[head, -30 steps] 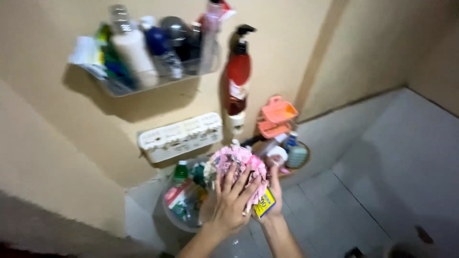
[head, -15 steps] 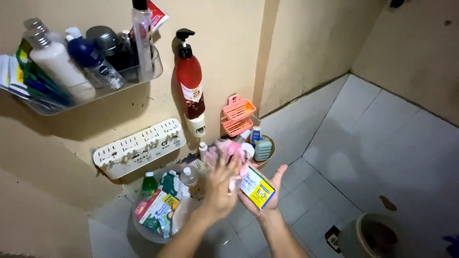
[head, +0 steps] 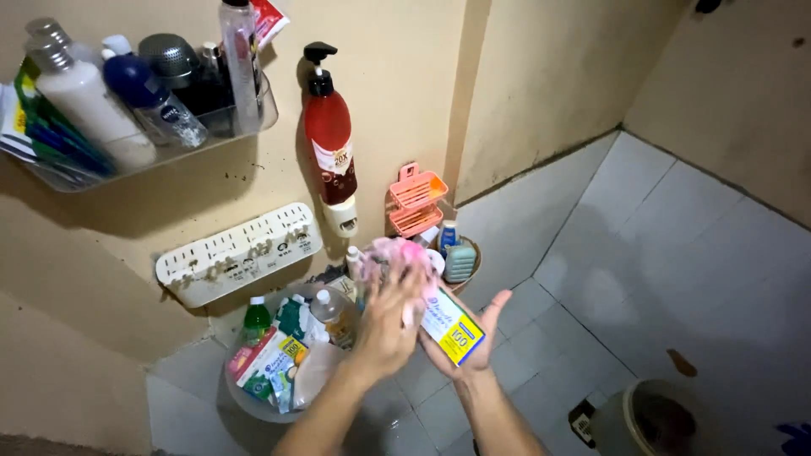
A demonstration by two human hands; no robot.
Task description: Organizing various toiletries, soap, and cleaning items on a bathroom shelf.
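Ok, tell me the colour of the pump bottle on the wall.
Red, with a black pump; the pump bottle shows clearly in the head view.

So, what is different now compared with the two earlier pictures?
The left hand moved from on top of the pink sponge to its side, and the right hand opened, showing the small box on its palm. The red pump bottle stayed on the wall.

Pink mesh sponge (head: 393,257), blurred, under left palm; yellow-white box (head: 452,328) on right palm.

Pink cloth (head: 390,256) blurred, partly behind hands (head: 384,325)
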